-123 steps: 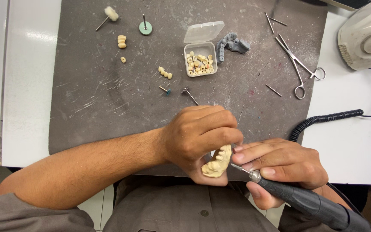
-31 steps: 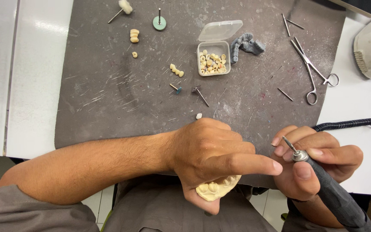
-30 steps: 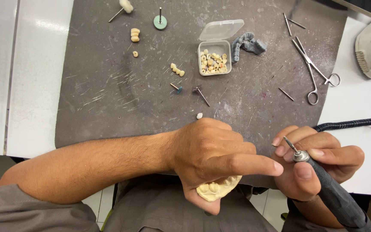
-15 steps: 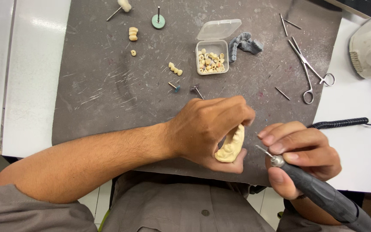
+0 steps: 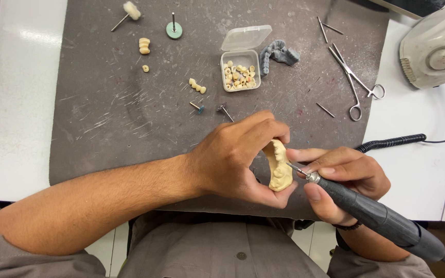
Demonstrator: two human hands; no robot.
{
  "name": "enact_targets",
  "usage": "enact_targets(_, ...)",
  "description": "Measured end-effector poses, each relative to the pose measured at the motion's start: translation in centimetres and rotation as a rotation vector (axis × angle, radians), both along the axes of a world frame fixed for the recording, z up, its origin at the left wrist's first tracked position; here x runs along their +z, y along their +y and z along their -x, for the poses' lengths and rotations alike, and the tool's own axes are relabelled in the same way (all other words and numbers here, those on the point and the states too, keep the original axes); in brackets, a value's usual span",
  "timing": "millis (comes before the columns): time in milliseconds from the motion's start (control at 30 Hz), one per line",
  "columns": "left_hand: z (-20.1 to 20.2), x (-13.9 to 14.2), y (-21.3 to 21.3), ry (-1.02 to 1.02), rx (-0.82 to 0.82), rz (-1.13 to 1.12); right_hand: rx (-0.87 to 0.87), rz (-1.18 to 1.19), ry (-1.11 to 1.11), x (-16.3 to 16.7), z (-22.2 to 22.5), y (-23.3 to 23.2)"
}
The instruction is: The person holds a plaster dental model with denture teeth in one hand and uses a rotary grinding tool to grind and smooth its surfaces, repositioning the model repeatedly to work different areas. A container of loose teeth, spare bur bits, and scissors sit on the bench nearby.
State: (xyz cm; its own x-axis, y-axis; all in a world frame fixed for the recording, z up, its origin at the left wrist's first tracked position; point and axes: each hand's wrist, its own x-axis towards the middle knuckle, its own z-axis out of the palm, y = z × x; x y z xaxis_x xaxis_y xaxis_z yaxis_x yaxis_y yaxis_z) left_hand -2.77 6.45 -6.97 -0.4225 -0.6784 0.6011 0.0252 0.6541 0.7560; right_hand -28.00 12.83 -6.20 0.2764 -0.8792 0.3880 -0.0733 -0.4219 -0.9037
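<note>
tooth model [image 5: 280, 167], pale yellow, sits in my left hand [image 5: 238, 154], pinched tight between thumb and fingers, just above the near edge of the dark mat [image 5: 104, 128]. a moment ago i held it lower and the tool was off to the side. now my right hand [image 5: 343, 177] grips the dark grinding tool [image 5: 371, 213] and its thin tip touches the model, so grinding can go on.

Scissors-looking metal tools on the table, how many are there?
1. A single pair of scissor-like metal forceps lies on the dark mat, far right side, beside thin metal pins. Hands could hide others.
</note>
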Motion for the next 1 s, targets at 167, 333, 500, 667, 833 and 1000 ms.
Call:
enact_targets(167, 0.29, -0.38, 0.17, 0.015, 0.02, 0.017, 0.005, -0.058, -0.011, 0.31, 0.0, 0.16)
enact_targets(333, 0.42, -0.58, 0.26, 0.014, 0.044, 0.041, 0.006, -0.029, 0.02, 0.53, -0.25, -0.01)
enact_targets(500, 0.51, -0.56, 0.32, 0.019, 0.04, 0.065, -0.006, 0.056, 0.043, 0.66, -0.67, -0.18)
enact_targets(667, 0.49, -0.57, 0.43, 0.02, 0.046, 0.066, -0.006, 0.087, 0.085, 0.75, -0.65, -0.34)
enact_targets(833, 0.45, -0.51, 0.38, 0.019, 0.042, 0.068, -0.002, 0.087, 0.088, 0.8, -0.6, -0.32)
enact_targets(1000, 0.5, -0.5, 0.53, 0.026, 0.049, 0.062, 0.004, 0.081, 0.087, 0.84, -0.7, -0.24)
